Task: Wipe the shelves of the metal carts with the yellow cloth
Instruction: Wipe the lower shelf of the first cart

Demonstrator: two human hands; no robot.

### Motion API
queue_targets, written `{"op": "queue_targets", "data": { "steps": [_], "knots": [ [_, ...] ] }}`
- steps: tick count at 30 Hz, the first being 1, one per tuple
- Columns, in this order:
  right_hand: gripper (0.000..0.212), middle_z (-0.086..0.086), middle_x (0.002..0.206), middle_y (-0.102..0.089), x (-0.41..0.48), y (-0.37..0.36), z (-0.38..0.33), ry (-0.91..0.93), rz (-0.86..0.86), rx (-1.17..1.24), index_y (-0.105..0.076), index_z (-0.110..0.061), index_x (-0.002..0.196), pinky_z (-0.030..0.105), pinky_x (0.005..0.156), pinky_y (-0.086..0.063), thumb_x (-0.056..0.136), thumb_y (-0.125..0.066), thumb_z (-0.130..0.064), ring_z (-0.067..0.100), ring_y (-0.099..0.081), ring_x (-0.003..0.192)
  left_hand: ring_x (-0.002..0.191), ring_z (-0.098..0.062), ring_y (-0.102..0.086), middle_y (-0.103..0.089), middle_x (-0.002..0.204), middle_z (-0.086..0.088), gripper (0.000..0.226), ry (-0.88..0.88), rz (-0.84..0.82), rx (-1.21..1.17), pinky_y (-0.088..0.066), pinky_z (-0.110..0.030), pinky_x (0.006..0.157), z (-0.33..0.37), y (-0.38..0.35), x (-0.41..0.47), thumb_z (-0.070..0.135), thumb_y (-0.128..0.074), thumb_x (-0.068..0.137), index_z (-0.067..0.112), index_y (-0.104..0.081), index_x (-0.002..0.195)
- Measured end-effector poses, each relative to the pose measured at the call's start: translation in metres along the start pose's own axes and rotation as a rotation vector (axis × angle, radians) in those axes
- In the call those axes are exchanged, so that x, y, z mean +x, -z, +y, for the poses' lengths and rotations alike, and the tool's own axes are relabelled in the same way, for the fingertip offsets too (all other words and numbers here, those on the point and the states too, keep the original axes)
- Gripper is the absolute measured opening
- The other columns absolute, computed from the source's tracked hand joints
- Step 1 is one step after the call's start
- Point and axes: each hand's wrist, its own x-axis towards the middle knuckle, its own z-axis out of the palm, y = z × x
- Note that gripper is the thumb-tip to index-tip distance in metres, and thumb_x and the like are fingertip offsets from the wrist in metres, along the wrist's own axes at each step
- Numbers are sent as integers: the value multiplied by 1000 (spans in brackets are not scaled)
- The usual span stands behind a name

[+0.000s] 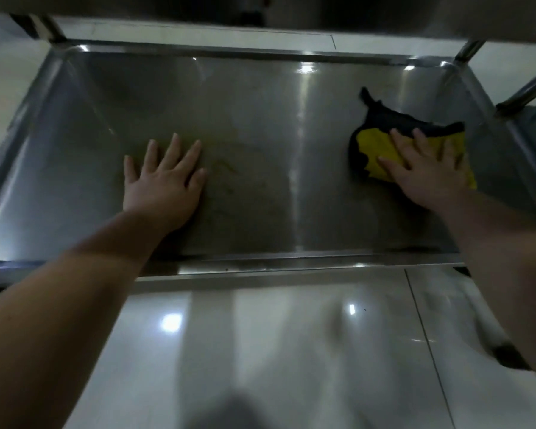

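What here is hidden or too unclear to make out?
Head view only.
- Yellow cloth: partly covered by the right hand, full shape hidden.
- Upper shelf: cut off by the top edge.
- Dark thing on the floor: blurred beyond recognition.
- Faint marks on the shelf near the left hand: too dim to identify.

1 L hand (164,181), 1 R hand (427,174), 1 yellow cloth (375,147), 1 shelf (260,119).

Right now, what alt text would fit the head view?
The right hand presses a yellow cloth with a dark edge flat on a metal cart shelf. The left hand rests open on the shelf, apart from the cloth.
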Motion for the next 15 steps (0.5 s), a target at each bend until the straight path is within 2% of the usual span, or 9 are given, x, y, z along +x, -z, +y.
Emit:
{"op": "queue_targets", "data": {
  "steps": [2,4,9,11,15],
  "knots": [
    [71,-15,163,11,-12,-1,-26,-133,-3,91,4,-58,148,63,115,8,85,-19,-83,45,10,147,152,-26,5,3,165,9,57,-25,5,21,4,-56,120,-9,-2,-5,56,-13,100,45,-3,155],
    [71,-14,163,13,-28,-6,-74,-122,-13,124,3,-56,149,66,113,8,87,-22,-80,48,12,145,152,-26,7,5,165,9,57,-32,12,23,5,-56,119,-8,-4,-6,55,-13,101,45,-1,155],
    [71,-13,163,14,-100,-40,-190,359,7,-53,7,-58,148,69,111,10,86,-17,-82,48,14,145,151,-26,10,7,165,9,56,-21,13,26,6,-56,119,-16,-4,-5,52,-12,102,42,2,155],
    [70,-13,163,13,-108,-43,-192,418,15,-82,9,-59,146,67,112,10,85,-13,-83,46,15,145,151,-24,10,8,165,9,55,-21,11,16,7,-55,119,-17,-6,-9,51,-12,102,42,1,155],
    [70,-17,162,14,-91,-39,-144,394,5,-116,13,-63,143,63,115,7,81,-11,-85,42,13,147,152,-24,7,3,165,10,55,-13,47,-19,6,-55,120,-12,-7,-15,51,-15,102,43,-3,155]
  ]
}}
